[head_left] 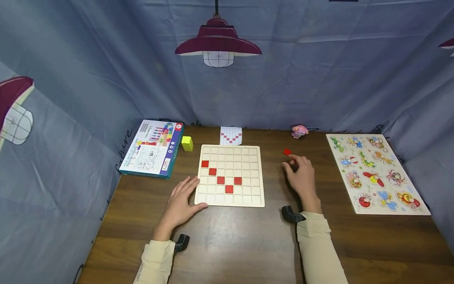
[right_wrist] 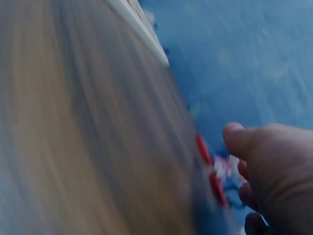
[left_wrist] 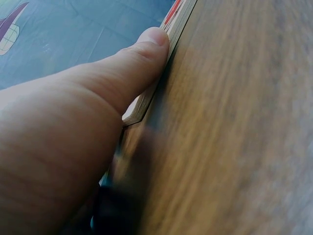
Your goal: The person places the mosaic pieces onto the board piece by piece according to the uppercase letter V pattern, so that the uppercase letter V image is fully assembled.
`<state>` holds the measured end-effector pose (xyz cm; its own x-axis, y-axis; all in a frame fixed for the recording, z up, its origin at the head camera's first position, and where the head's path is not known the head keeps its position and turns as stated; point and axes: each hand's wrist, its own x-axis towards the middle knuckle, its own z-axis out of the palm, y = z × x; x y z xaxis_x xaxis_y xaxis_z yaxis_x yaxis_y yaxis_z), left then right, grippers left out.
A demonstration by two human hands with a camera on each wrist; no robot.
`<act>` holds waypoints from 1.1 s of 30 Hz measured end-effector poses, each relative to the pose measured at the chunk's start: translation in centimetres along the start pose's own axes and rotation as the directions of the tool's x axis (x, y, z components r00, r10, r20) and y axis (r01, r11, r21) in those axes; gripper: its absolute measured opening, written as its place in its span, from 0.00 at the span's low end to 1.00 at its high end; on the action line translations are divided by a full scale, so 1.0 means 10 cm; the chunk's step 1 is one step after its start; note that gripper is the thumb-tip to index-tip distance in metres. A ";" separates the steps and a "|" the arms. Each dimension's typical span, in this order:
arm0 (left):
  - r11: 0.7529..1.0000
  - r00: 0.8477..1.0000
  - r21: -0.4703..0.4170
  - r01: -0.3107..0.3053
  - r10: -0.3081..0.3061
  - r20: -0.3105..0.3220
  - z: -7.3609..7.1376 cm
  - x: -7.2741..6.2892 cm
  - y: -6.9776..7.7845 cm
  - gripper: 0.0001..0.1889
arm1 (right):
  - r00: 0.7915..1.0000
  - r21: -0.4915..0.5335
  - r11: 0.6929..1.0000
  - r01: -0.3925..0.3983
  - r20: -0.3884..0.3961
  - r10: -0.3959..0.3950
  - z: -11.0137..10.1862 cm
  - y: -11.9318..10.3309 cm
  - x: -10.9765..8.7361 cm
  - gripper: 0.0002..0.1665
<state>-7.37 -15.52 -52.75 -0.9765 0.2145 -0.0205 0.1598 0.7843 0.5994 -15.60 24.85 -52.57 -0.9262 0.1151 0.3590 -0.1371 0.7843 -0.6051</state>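
A square wooden grid board (head_left: 244, 197) lies mid-table, with several red square tiles (head_left: 229, 189) in its cells forming a slanting line that turns up at the right. My left hand (head_left: 181, 205) rests along the board's left edge, thumb (left_wrist: 154, 39) at its near left corner. To the right of the board, my right hand (head_left: 301, 175) is over the table, thumb apart from the bent fingers. A loose red tile (head_left: 287, 152) lies just beyond those fingertips. Two red pieces (right_wrist: 218, 189) show near the right hand in its wrist view; one is hidden in the head view.
Behind the board stands a pattern card (head_left: 231, 136) with a red V. A yellow block (head_left: 187, 143) and a boxed set (head_left: 152, 150) sit at left. A pink toy figure (head_left: 299, 131) is at the back, an insect picture puzzle (head_left: 377, 173) at right.
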 end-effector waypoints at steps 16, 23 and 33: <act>1.000 1.000 -0.005 0.001 -0.001 -0.004 -0.01 0.00 -0.01 0.48 | 0.974 -0.097 0.972 -0.214 0.062 0.220 -0.18 0.40 0.08 0.19; 1.000 1.000 -0.018 0.013 -0.013 0.008 -0.03 -0.02 -0.01 0.48 | 0.989 -0.096 0.988 -0.121 0.076 0.129 -0.19 0.43 0.04 0.18; 1.000 1.000 -0.014 -0.004 0.004 0.003 0.00 -0.01 -0.03 0.48 | 0.993 -0.022 0.999 0.026 0.119 -0.023 -0.08 0.21 -0.09 0.16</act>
<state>-7.28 -15.77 -52.94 -0.9754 0.2196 -0.0202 0.1618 0.7750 0.6108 -14.74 26.90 -53.62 -0.9579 0.0234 0.2860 -0.1537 0.8000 -0.5800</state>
